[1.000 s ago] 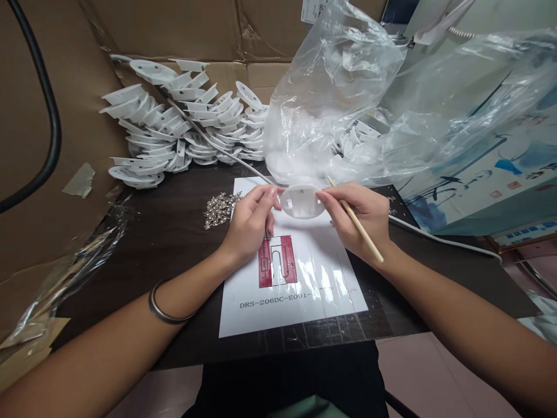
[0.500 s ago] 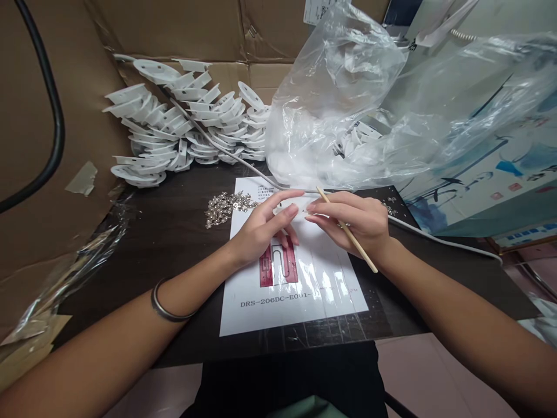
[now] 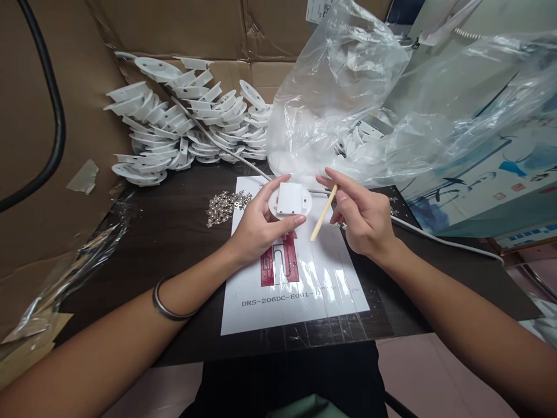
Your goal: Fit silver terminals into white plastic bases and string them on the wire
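My left hand (image 3: 261,223) grips a round white plastic part (image 3: 292,199) by its edge, thumb below and index finger above, over a printed sheet. A raised rectangular block shows on the part's upper face. To its right, my right hand (image 3: 363,215) is closed around a thin wooden stick (image 3: 322,216), which slants down toward the left and stays apart from the part. Under both hands lies the white sheet (image 3: 261,316) with a red picture and printed letters. Small metal pieces (image 3: 226,208) are heaped left of my left hand.
Stacked white plastic parts (image 3: 152,133) stand at the back left. Behind the hands is a clear plastic bag (image 3: 304,128) with more white parts. A grey cable (image 3: 435,237) crosses the dark table (image 3: 174,197). Cardboard (image 3: 56,98) walls the left side.
The round white part now faces up in my left hand, more fully visible. My right hand has drawn back from it, and the stick has swung round to point down-left.
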Available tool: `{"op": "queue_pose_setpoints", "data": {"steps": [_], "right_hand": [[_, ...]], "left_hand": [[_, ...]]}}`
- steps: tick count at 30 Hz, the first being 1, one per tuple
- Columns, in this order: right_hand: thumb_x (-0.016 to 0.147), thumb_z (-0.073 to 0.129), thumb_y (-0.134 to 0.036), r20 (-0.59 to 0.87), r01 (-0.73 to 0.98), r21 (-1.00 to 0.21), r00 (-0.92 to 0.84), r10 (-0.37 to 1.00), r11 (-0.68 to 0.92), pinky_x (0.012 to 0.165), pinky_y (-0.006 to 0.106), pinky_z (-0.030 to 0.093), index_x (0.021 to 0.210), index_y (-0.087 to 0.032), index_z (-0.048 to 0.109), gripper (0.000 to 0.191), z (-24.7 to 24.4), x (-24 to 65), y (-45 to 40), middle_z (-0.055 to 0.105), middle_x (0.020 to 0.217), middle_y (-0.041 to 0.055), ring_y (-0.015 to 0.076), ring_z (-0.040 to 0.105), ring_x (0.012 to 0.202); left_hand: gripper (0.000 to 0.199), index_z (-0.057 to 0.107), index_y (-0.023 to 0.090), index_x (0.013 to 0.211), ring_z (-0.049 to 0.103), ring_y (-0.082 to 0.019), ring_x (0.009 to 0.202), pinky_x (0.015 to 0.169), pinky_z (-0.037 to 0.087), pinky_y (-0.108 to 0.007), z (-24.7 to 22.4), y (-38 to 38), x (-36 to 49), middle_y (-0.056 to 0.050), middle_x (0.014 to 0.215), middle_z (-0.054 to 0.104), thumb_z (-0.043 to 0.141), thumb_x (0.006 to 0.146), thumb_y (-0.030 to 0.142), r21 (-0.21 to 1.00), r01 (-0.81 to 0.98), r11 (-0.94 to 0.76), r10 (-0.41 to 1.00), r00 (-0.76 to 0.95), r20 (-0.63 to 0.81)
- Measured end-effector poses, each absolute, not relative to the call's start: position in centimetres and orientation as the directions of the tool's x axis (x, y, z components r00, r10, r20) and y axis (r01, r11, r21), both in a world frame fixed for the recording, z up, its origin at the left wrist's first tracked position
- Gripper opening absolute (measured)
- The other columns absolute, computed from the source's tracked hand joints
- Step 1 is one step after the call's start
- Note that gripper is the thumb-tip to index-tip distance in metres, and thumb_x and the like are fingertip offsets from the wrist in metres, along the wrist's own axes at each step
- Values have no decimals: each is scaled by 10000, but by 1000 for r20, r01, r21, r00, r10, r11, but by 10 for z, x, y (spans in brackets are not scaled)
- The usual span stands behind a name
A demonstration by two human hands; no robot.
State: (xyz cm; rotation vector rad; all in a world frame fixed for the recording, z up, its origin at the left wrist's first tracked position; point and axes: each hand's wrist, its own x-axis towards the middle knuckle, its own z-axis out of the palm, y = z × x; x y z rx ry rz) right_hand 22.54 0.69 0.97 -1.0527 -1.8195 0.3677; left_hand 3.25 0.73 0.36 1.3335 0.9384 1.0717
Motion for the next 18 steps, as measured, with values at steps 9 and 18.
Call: {"op": "queue_pose_setpoints", "data": {"steps": [9,18], "right_hand": [[792,710,-386,434,249,-872,-3,901,420,394,246,449,905,-200,585,251,8,218,9,742,995,79,125,647,594],[710,786,-384,375,169,-913,-15,927,372,344,232,426,801,-203,529,327,8,216,10,756,911,79,139,670,567]], "left_hand": [[559,440,227,1082,640,-141,522,465,541,-245,-1,9,32,28,742,616,813,667,262,990,-61,-129,966,215,139],[614,445,241,1213,652,-143,499,454,555,-256,1,10,32,4,829,646,781,700,229,992,-71,-108,967,225,122]]}}
